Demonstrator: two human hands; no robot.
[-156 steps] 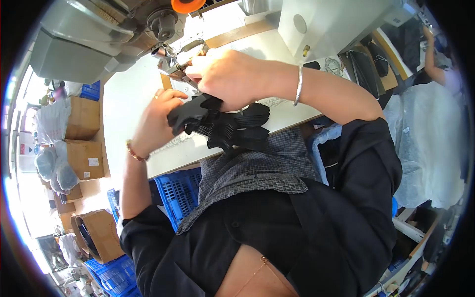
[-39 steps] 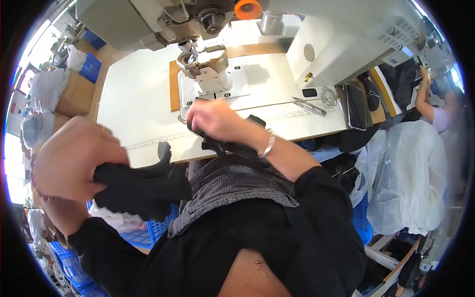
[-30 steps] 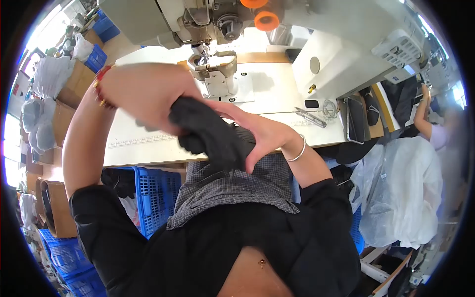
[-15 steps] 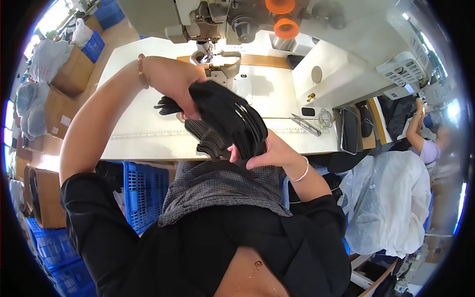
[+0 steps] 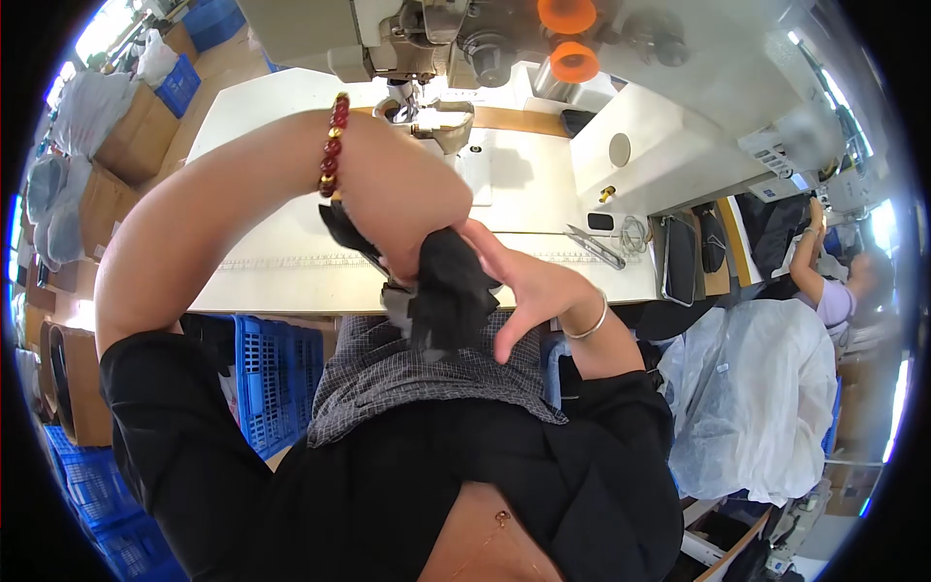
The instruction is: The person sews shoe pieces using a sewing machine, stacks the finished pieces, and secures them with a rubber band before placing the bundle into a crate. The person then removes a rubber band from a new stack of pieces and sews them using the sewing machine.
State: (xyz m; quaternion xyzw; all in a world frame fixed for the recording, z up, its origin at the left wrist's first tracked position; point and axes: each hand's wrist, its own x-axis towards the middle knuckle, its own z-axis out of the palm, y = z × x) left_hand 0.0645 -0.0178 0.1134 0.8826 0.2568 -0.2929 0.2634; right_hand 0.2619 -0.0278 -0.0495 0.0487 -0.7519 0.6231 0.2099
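My left hand point(image 5: 407, 189) is bent over at the wrist and closed around a bundle of black fabric pieces point(image 5: 451, 296), which hangs over the front edge of the sewing table point(image 5: 291, 291). The bundle is blurred by motion. Some black pieces also stick out on the left below the wrist. My right hand point(image 5: 543, 291) is just right of the bundle, thumb and fingers spread apart. Its fingertips reach close to my left hand and the fabric; whether they touch is hard to see.
A sewing machine head point(image 5: 417, 48) stands behind the hands. Snips point(image 5: 596, 247) and a coiled cord point(image 5: 635, 236) lie right on the table. A blue crate point(image 5: 279, 378) is below left, a plastic-covered pile point(image 5: 756, 398) at right. Another person point(image 5: 834, 296) sits far right.
My left hand has turned over and moved right, swinging the fabric bundle down and round. My right hand has let go of the bundle's lower end and its fingers have spread.
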